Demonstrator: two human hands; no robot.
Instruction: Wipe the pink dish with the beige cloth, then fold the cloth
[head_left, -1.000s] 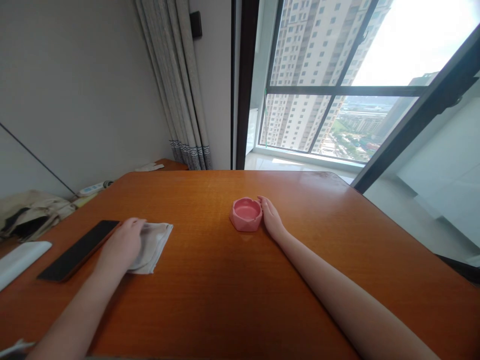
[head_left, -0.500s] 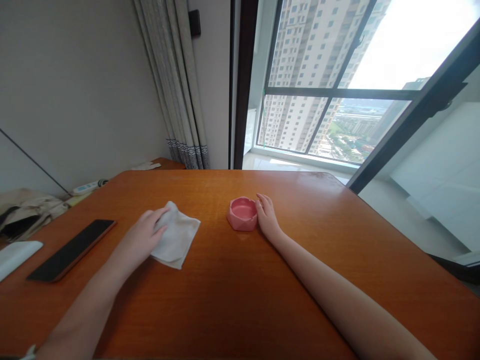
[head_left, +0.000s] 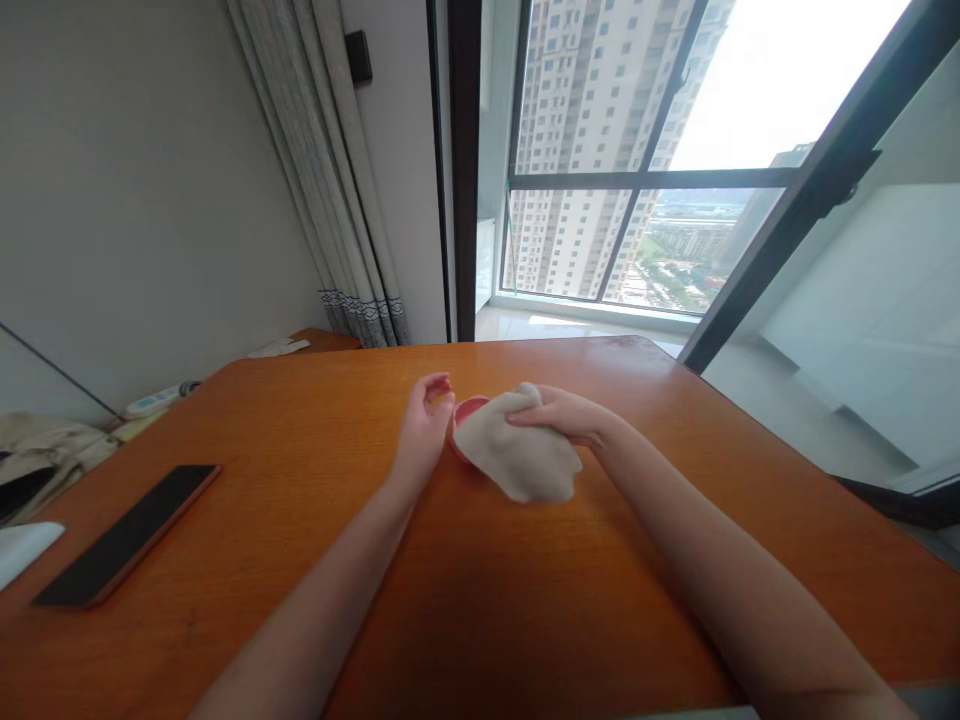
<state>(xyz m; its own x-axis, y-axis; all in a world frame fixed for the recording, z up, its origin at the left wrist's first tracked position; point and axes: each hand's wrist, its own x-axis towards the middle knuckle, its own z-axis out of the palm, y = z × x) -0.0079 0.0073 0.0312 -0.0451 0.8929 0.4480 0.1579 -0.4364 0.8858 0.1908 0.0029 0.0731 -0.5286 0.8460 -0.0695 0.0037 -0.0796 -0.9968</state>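
Observation:
A pink ashtray (head_left: 468,408) with a faceted outside sits on the wooden table (head_left: 300,420), mostly covered from view by a white cloth (head_left: 525,460). My right hand (head_left: 562,413) pinches the cloth near its upper edge, and the rest droops in front of the ashtray. Just left of the ashtray is my left hand (head_left: 426,420), its fingers curved and apart with nothing in them. Whether that hand touches the ashtray's side I cannot tell.
A long black flat object (head_left: 131,535) lies on the table's left side, with a white item (head_left: 26,550) beyond it at the edge. Fabric (head_left: 49,455) and a power strip (head_left: 161,398) are past the left edge. A window (head_left: 600,180) stands behind.
The cloth has gone from my left hand to my right and now hangs over the ashtray. My left hand has moved right, to the ashtray's left side. The view has shifted slightly.

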